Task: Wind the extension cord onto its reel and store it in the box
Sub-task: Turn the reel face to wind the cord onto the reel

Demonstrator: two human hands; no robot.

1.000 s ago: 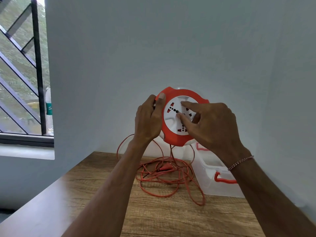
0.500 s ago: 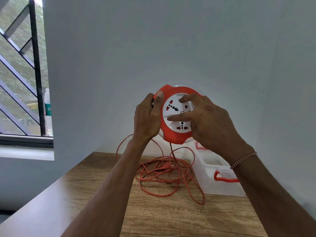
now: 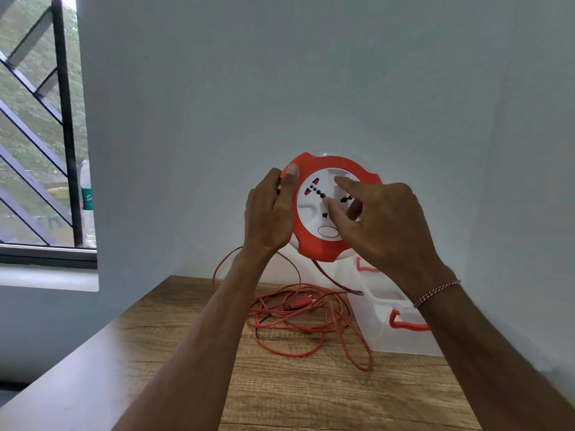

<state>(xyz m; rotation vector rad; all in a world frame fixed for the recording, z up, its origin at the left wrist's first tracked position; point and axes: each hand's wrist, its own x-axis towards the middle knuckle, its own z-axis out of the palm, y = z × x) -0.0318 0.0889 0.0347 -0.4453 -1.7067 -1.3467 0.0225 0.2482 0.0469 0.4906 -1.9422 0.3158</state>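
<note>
I am holding the reel (image 3: 323,209) up in the air over the far part of the desk (image 3: 311,393), its white socket face turned toward me. My left hand (image 3: 270,213) is curling around the reel's left rim, thumb lying on the orange edge. My right hand (image 3: 382,225) is reaching across the face with two fingers pressing into the white inner disc, holding nothing. The extension cord (image 3: 298,318) is hanging from the reel's underside and lying in a loose tangle on the desk below, its plug in the middle of the heap. The box (image 3: 401,334), clear with red handles, is sitting just right of the tangle. The reel is looking light and rigid, a bit slick, so the rim is the steady place to grip; the cord is thin and limp and, I am judging, likely to snag on its own loops
</note>
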